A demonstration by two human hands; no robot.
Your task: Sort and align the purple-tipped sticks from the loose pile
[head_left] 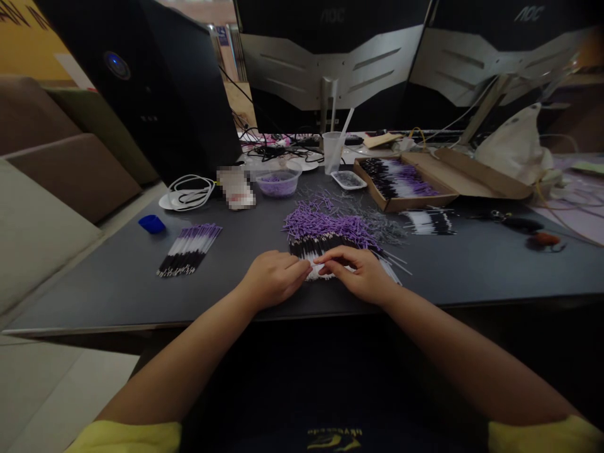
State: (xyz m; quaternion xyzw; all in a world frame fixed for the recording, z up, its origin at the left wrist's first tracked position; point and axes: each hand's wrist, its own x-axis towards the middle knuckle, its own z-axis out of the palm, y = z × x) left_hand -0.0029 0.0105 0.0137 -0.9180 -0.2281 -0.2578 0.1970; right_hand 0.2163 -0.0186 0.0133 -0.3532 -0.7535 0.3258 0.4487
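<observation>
Near the front of the dark desk (pixel 255 236), seen from my head camera, a row of black-and-white sticks (pixel 325 243) lies between and just beyond my hands, its black ends pointing away from me. My left hand (pixel 276 277) is curled, fingers close together at the row's near left side; whether they pinch anything, I cannot tell. My right hand (pixel 361 277) arches over the white part, thumb and forefinger a little parted, with nothing I can make out between them. For sticks this thin and close-packed, I'd judge a light fingertip touch best, the left fingers steadying the white ends while the right ones part or straighten a few. A heap of purple tubes (pixel 325 220) lies against the black ends, so shoving the row forward would likely muddle the two. Some loose sticks (pixel 399 261) lie askew beyond my right hand; a low, careless sweep that way could scatter them, so small movements with wrists quiet seem wisest.
</observation>
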